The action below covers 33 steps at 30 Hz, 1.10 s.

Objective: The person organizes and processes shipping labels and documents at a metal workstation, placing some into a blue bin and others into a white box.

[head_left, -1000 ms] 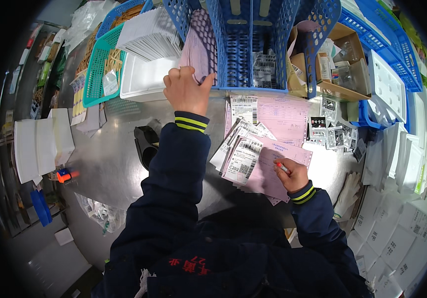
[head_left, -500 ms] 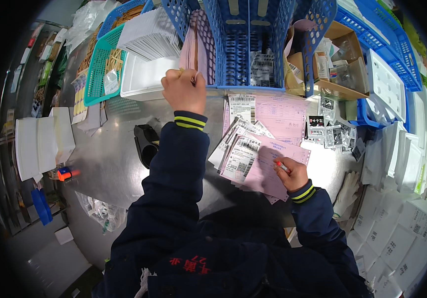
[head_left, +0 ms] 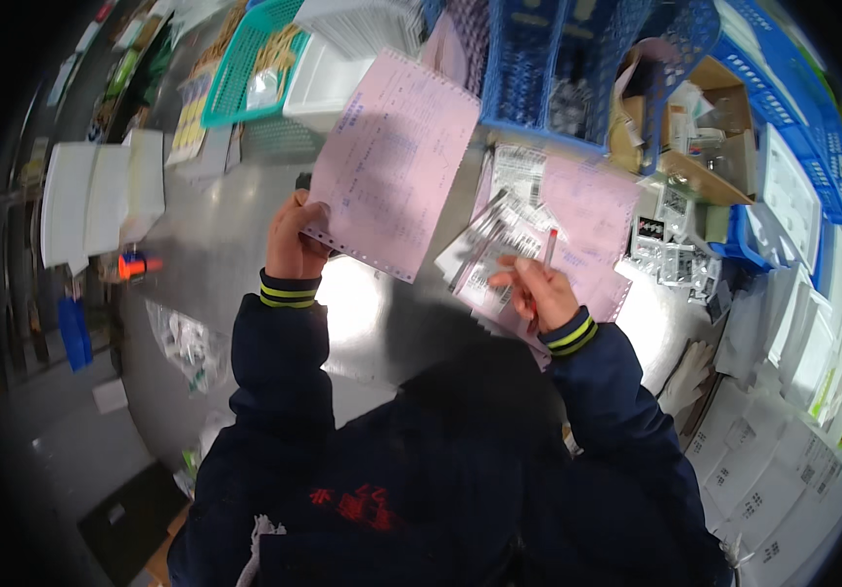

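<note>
My left hand [head_left: 295, 240] is closed on the lower left edge of a pink printed form [head_left: 396, 161] with punched holes along its edges. The sheet is raised over the metal table. In my right hand [head_left: 541, 292] is a slim pen [head_left: 551, 245], its red end pointing up between the fingers; motion smears this hand a little. Beneath the right hand lie white barcode labels [head_left: 519, 171] and more pink forms [head_left: 592, 205], overlapping in a loose pile.
Blue baskets [head_left: 528, 119] line the table's back, with a cardboard box [head_left: 746, 161] to their right. A teal basket [head_left: 230, 93] and a white tray [head_left: 318, 103] stand back left. Small packets [head_left: 680, 264] lie right of the forms, and a glove [head_left: 685, 377] rests at the right edge.
My left hand has come back from the basket area toward me, now with a pink form in it. My right hand has lifted slightly and shifted left with the pen. The view has swung.
</note>
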{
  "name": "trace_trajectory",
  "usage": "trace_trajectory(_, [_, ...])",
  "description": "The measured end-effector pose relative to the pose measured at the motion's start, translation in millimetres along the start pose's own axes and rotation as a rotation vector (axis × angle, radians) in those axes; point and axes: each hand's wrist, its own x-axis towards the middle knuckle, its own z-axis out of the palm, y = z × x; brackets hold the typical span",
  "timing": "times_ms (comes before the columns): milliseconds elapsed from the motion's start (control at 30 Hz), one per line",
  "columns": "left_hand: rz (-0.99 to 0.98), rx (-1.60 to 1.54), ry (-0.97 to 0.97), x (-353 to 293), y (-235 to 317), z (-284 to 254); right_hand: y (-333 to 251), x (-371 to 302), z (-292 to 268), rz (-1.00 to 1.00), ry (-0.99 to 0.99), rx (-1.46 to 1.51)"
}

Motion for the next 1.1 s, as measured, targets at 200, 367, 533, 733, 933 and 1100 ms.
trace_trajectory(200, [-0.285,0.201,0.182,-95.6,-41.8,-83.4,34.4,8.3,10.7,0.003,0.077,0.09])
trace_trajectory(367, [-0.39,0.207,0.191,-123.4,-74.1,-138.5,60.7,0.7,28.2,0.098,0.069,-0.015])
trace_trajectory(533, [-0.398,0.198,0.11,-120.9,-79.2,-163.7,98.1,-7.1,71.2,0.263,0.034,-0.206])
trace_trajectory(733, [-0.351,0.075,-0.037,-120.5,-61.1,-149.5,158.7,2.5,142.2,0.644,0.069,0.025])
trace_trajectory(933, [-0.228,0.179,-0.382,-123.8,-17.7,-118.2,137.9,8.8,152.3,0.067,0.229,0.291])
trace_trajectory(1100, [-0.291,0.036,-0.23,-99.1,-0.5,-77.3,44.7,7.3,138.4,-0.285,0.32,-0.119])
